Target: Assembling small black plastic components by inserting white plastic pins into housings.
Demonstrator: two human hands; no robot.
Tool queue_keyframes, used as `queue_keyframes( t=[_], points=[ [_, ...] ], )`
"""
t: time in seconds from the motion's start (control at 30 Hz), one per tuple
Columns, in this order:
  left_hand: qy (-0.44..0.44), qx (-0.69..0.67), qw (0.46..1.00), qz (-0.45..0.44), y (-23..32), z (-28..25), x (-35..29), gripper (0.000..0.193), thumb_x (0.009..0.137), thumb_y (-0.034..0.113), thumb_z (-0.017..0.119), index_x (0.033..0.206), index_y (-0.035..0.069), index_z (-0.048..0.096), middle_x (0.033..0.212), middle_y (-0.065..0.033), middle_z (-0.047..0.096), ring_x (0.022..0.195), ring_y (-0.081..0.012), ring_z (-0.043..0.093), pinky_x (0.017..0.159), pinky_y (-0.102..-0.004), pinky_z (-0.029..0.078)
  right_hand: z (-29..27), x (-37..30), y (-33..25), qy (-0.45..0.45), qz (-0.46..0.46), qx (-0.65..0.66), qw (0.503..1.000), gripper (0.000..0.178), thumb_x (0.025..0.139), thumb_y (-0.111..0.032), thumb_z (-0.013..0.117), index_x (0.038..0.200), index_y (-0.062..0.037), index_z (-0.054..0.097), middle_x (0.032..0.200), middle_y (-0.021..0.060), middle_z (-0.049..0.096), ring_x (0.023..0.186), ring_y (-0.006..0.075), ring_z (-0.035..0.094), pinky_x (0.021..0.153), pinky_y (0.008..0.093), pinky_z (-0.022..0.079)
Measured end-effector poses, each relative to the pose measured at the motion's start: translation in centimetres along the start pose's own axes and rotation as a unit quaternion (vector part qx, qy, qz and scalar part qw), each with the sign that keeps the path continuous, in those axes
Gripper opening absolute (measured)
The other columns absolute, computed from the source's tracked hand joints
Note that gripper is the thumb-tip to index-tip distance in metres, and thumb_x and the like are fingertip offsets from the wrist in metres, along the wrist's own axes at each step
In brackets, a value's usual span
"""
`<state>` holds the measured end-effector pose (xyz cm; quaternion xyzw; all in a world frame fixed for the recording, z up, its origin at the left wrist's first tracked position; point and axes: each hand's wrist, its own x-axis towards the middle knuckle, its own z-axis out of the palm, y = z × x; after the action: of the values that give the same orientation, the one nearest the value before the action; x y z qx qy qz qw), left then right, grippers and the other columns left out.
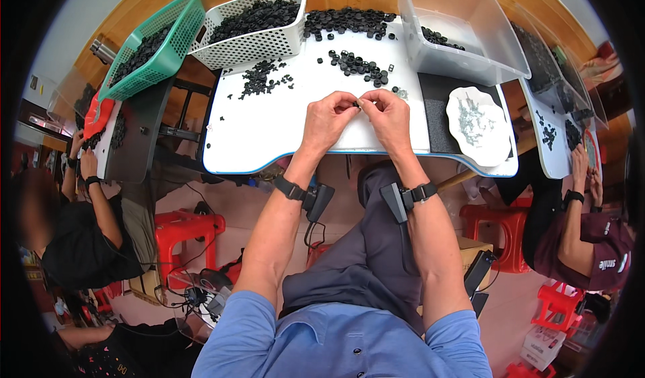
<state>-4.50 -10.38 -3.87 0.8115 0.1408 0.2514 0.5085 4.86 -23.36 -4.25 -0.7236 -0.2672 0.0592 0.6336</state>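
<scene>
Over the near part of the white tabletop (pixel 309 112), my left hand (pixel 328 120) and my right hand (pixel 388 117) meet with pinched fingertips. Between them is a small black part (pixel 357 104), mostly covered by the fingers, so its exact shape is hidden. Just beyond my hands lies a loose group of round black caps (pixel 356 65), with a thicker pile of the same caps (pixel 346 20) along the far edge. Left of these are scattered smaller black pieces (pixel 259 79) of irregular shape. A white scalloped dish (pixel 478 126) holding tiny pale, translucent bits sits to the right on a dark mat (pixel 430 102).
A white perforated basket (pixel 255 50) and a green basket (pixel 151 65), both full of black parts, stand far left. A clear plastic bin (pixel 463 55) stands far right. Co-workers (pixel 87 223) sit at tables on both sides. Red stools (pixel 188 230) are on the floor.
</scene>
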Motion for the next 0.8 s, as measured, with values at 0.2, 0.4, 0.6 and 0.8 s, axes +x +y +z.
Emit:
queue_keyframes(
  t=[0.2, 0.4, 0.6, 0.8],
  points=[
    [0.002, 0.028, 0.999, 0.032, 0.0, 0.1, 0.2, 0.024, 0.087, 0.011, 0.079, 0.109, 0.002, 0.075, 0.089, -0.0082, 0.078, 0.08, -0.013, 0.073, 0.073, -0.0266, 0.057, -0.2, -0.3, -0.1, -0.01, -0.013, -0.003, 1.0, 0.012, 0.084, -0.01, 0.078, 0.09, 0.0002, 0.077, 0.08, 0.0059, 0.071, 0.061, 0.0084, 0.055, 0.057, 0.0268, 0.045],
    [0.011, -0.002, 1.0, 0.008, 0.4, 0.1, 0.1, 0.023, 0.087, 0.012, 0.079, 0.108, 0.003, 0.075, 0.086, -0.0063, 0.077, 0.077, -0.0113, 0.07, 0.072, -0.0267, 0.056, -0.5, -0.4, 0.1, 0.072, -0.005, 0.106, 0.992, 0.01, 0.089, -0.007, 0.075, 0.095, 0.0009, 0.074, 0.081, 0.0032, 0.07, 0.064, 0.006, 0.057, 0.058, 0.0244, 0.048],
    [0.006, -0.003, 1.0, -0.003, 0.5, -0.1, 0.0, 0.021, 0.086, 0.011, 0.079, 0.105, 0.003, 0.073, 0.088, -0.0084, 0.077, 0.076, -0.0142, 0.073, 0.071, -0.0273, 0.057, -2.2, -0.6, -0.5, 0.148, -0.01, 0.085, 0.985, 0.01, 0.094, -0.005, 0.071, 0.1, 0.0026, 0.072, 0.084, 0.0022, 0.07, 0.067, 0.005, 0.059, 0.06, 0.0223, 0.05],
    [0.021, -0.063, 0.997, 0.037, 0.1, -0.1, 0.1, 0.019, 0.086, 0.012, 0.079, 0.102, 0.004, 0.072, 0.094, -0.0073, 0.077, 0.08, -0.0155, 0.072, 0.068, -0.0281, 0.055, -1.9, -1.0, -1.9, 0.002, 0.04, 0.117, 0.992, 0.013, 0.094, -0.006, 0.072, 0.104, 0.0028, 0.072, 0.087, 0.0028, 0.071, 0.072, 0.0072, 0.064, 0.062, 0.0225, 0.05]
  ],
)
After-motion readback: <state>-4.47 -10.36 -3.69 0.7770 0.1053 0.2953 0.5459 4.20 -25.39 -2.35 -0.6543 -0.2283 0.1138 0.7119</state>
